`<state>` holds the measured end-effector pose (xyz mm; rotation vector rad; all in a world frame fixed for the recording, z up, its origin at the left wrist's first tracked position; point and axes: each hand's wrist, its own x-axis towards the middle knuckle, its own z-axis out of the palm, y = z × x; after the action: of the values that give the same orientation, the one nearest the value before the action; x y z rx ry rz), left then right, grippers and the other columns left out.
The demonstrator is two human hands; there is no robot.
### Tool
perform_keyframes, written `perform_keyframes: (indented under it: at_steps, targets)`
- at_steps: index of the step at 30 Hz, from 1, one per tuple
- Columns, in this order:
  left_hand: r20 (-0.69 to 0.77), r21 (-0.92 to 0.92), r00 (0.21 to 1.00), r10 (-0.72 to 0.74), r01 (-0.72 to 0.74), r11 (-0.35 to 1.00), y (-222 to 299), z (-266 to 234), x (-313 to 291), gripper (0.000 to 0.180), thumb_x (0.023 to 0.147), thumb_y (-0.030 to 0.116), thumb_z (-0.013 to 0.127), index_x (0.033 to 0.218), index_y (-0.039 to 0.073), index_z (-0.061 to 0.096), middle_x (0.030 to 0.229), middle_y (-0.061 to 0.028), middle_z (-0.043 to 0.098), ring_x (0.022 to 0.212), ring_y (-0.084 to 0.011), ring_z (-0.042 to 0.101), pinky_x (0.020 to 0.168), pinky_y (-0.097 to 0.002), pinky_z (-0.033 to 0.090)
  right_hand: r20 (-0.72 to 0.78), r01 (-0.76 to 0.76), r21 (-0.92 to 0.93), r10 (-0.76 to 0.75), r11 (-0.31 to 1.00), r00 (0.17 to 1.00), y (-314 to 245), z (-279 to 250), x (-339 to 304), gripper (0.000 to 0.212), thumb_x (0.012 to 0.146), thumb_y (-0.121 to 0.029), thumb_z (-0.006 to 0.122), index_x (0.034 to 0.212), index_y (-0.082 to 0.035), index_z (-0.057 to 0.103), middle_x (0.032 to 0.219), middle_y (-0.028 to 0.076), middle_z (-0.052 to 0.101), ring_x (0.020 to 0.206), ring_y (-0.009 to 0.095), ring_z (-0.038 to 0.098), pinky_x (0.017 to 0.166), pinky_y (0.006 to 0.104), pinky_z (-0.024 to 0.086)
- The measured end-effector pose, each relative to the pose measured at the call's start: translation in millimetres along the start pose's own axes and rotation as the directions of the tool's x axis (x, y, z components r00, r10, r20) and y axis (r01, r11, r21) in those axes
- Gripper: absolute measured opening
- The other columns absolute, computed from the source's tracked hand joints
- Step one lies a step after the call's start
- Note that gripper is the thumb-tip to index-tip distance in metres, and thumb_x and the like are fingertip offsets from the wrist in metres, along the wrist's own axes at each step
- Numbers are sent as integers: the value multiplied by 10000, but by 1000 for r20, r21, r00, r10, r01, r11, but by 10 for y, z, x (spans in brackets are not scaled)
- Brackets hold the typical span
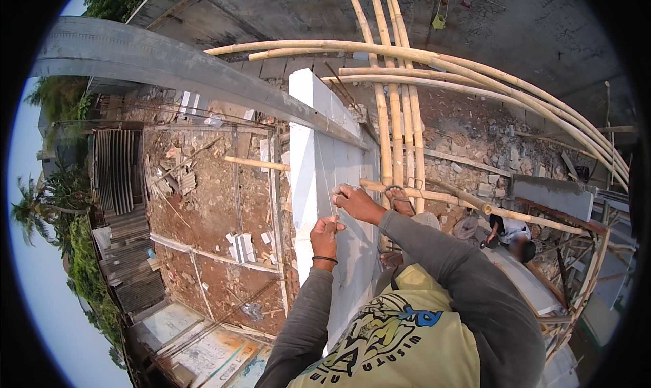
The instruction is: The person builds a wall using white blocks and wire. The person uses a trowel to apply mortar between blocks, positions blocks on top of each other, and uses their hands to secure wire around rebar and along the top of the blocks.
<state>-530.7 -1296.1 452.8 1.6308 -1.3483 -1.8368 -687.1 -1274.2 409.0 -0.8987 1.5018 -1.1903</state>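
A white block wall (304,178) runs away from me, its top and right face showing. Over its edge a thin pale string (324,163) stretches from the far part of the wall to my fingers. My left hand (324,239), with a dark band at the wrist, is closed in a pinch on the string near the wall's top edge. Just beyond it and to the right, my right hand (359,203) is also closed, its fingertips pinching the string. Between the two hands a short length of it shows.
Tied bamboo poles (395,110) form scaffolding right of the wall; my bare foot (400,200) rests there. A grey concrete beam (183,69) crosses at upper left. Rubble ground (203,205) lies far below on the left. Another person (512,235) works lower down at right.
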Motion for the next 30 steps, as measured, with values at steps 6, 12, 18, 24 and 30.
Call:
perform_keyframes:
  at_steps: [6,12,18,24,30]
  targets:
    - [3,149,998,70,-70,986,-222,-72,-226,189,926,180,566,896,-4,595,747,-48,640,692,-117,587,719,-254,471,109,-70,70,62,995,992,-207,36,106,249,907,-230,533,951,14,561,772,92,598,711,163,587,671,315,469]
    - [22,264,997,73,-76,961,-411,-227,-408,192,923,187,568,886,2,603,775,-51,669,706,-91,582,691,-234,451,190,-94,99,74,991,979,-155,202,62,202,895,-193,551,896,8,547,714,68,590,659,149,590,620,315,469]
    - [61,466,997,53,-75,882,-610,-340,-478,184,909,199,578,891,19,614,776,-63,681,702,-99,592,664,-256,461,211,-172,-108,192,979,958,208,126,170,297,909,-263,523,859,28,555,753,96,617,658,157,606,623,315,485]
    - [36,600,998,47,-59,798,-838,-452,-529,189,889,200,591,905,12,609,798,-100,692,684,-157,637,634,-296,487,61,-285,89,281,954,958,282,-266,496,317,904,-274,528,908,39,574,770,101,626,649,164,610,626,312,488]
    - [45,686,999,18,-44,726,-1165,-492,-607,186,883,204,591,890,20,619,810,-117,695,718,-215,668,639,-332,499,-213,-157,52,165,986,963,65,-1007,1531,264,890,-201,552,993,41,539,798,128,633,625,179,615,607,324,494]
